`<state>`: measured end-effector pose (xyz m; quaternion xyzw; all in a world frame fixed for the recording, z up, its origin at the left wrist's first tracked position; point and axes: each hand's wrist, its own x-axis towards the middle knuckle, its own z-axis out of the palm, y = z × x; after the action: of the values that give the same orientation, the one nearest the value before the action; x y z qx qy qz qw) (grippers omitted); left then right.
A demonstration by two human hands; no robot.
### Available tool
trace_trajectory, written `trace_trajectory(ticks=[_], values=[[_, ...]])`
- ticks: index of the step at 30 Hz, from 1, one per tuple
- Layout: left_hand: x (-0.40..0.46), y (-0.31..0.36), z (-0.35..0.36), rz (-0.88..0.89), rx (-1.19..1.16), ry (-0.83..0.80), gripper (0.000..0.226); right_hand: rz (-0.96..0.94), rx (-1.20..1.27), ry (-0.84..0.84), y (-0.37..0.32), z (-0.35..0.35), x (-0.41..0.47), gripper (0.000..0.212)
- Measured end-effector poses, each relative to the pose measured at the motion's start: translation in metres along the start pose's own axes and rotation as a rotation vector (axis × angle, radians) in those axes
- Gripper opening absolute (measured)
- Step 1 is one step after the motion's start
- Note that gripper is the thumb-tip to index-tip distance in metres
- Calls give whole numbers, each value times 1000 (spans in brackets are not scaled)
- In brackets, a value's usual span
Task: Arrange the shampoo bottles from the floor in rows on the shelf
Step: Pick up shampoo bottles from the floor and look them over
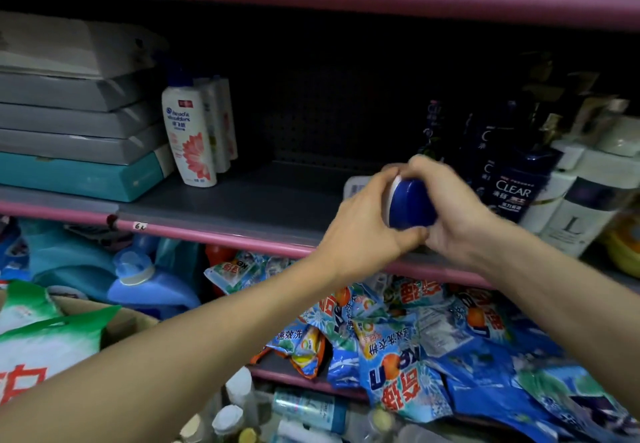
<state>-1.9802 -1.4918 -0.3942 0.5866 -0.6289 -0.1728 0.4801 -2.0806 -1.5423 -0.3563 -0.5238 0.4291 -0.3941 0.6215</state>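
Nearest me, at six o'clock, white-capped bottles [239, 397] stand low by my left forearm, with a green and white bag [48, 335] at eight o'clock. Both my arms reach up toward the middle shelf [214, 200]. My left hand [363, 231] and my right hand [450, 210] curl round one shampoo bottle [410, 203], fingers wrapped at its blue cap end, which points back at me. I hold it just above the shelf's pink front edge [207, 235], at about two o'clock from centre. Beside my right hand, at three o'clock, dark Clear bottles [512, 190] stand in a row, with white bottles [571, 207] further right. At ten o'clock a white Head & Shoulders bottle [188, 134] stands upright on the same shelf, others behind it, next to stacked flat boxes [76, 124]. Below, blue detergent packets [408, 356] lie heaped at five o'clock.
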Motion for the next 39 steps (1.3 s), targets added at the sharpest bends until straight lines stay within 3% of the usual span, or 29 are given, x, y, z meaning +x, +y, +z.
trace_trajectory(ticks=[2,4,8,11,15,19,25,29,33,36,39], values=[[2,4,-10,4,-44,-27,70,188,304,-71,-19,-3,-6,18],[5,6,-20,16,-39,-41,64,294,391,-127,-30,-3,-8,32],[17,11,-36,32,-121,2,43,267,371,-214,-43,15,-5,48],[32,7,-52,1,-186,25,35,169,316,-258,-50,28,-2,49],[48,-5,-76,-33,-186,12,41,-71,-70,-255,-48,34,9,43],[61,-15,-91,-86,-122,-15,56,-309,-548,-163,-36,33,24,70],[60,-23,-96,-93,-237,-79,50,-552,-580,-102,-18,38,40,56],[66,-19,-94,-153,-308,12,44,-660,-676,20,-19,47,49,56],[79,-10,-92,-336,-389,157,49,-620,-629,-47,-18,57,57,40],[85,-10,-87,-336,-441,205,43,-603,-594,-71,-18,58,59,36],[90,-11,-81,-343,-419,204,54,-583,-568,-53,-15,54,61,39]])
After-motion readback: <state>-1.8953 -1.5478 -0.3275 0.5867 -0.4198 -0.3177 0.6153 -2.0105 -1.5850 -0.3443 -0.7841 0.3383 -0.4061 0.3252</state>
